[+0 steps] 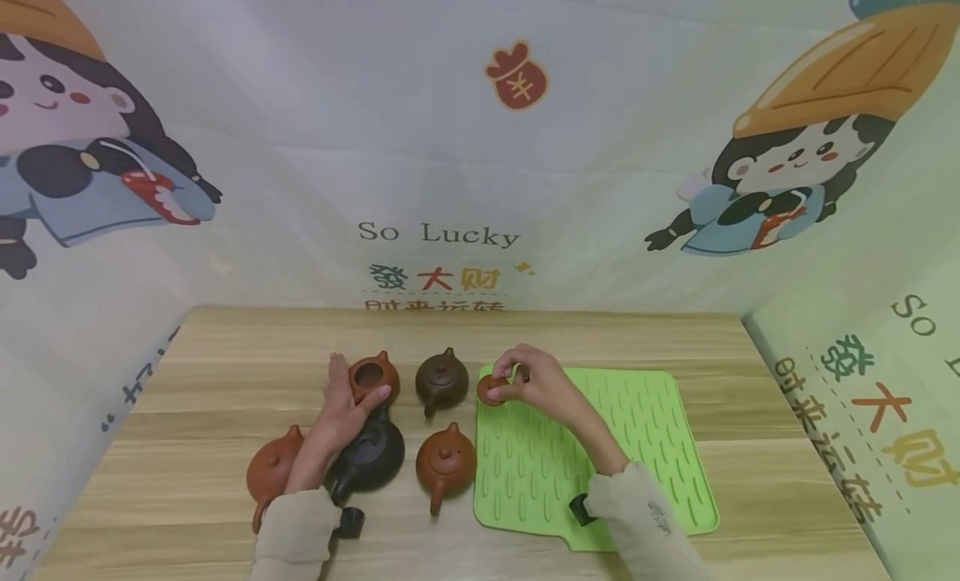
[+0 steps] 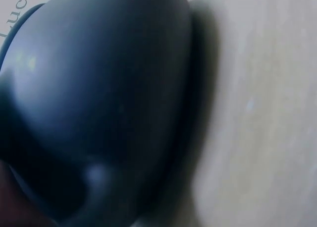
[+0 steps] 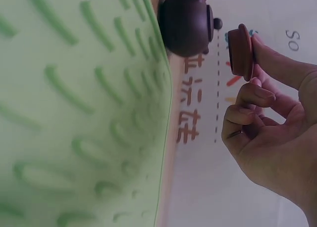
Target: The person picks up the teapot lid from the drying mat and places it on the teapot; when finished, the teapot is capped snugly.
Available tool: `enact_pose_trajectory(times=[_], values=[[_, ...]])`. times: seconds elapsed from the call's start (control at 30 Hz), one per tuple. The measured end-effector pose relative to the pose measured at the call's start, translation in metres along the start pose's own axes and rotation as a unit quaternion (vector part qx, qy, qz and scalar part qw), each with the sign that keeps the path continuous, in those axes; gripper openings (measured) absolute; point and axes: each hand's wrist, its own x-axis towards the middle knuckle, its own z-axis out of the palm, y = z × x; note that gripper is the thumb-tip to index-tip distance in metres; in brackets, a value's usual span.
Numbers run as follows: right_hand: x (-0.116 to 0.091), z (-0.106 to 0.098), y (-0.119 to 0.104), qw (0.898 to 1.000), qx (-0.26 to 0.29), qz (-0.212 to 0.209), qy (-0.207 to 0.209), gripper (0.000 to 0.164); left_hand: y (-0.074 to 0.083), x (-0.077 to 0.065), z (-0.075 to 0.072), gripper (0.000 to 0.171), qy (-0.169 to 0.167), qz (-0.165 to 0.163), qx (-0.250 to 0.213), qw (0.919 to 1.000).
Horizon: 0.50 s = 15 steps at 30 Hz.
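Observation:
At the back left, my left hand (image 1: 337, 414) holds a reddish-brown clay teapot (image 1: 387, 379) between thumb and fingers. Its round mouth shows uncovered. Over the left edge of the green mat, my right hand (image 1: 546, 391) pinches a reddish-brown teapot lid (image 1: 491, 392) by its top. In the right wrist view this lid (image 3: 240, 53) is held up on edge, apart from the mat. Beneath my left wrist stands a black teapot (image 1: 378, 456), which fills much of the left wrist view. A dark brown lidded teapot (image 1: 442, 379) stands between my hands.
An orange-brown lidded teapot (image 1: 447, 464) stands left of the green ridged mat (image 1: 600, 481). Another orange-brown teapot (image 1: 272, 471) is partly behind my left forearm. The wooden table (image 1: 187, 414) meets a printed cloth backdrop (image 1: 585, 189) at the back.

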Motion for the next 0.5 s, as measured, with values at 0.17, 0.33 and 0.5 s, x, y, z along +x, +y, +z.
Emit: enact_pose_trajectory(times=[0.17,0.33,0.5], values=[[0.010,0.007,-0.008,1.000,0.000,-0.004,-0.009,0.018,0.002,0.001,0.000,0.100,0.003,0.002,-0.002,1.0000],[0.019,0.014,-0.015,1.000,-0.003,-0.016,-0.019,0.019,0.001,0.001,0.001,0.100,0.002,-0.003,0.001,1.0000],[0.025,0.023,-0.020,1.000,-0.005,-0.014,-0.024,0.019,-0.001,0.002,0.001,0.099,0.003,-0.002,-0.003,1.0000]])
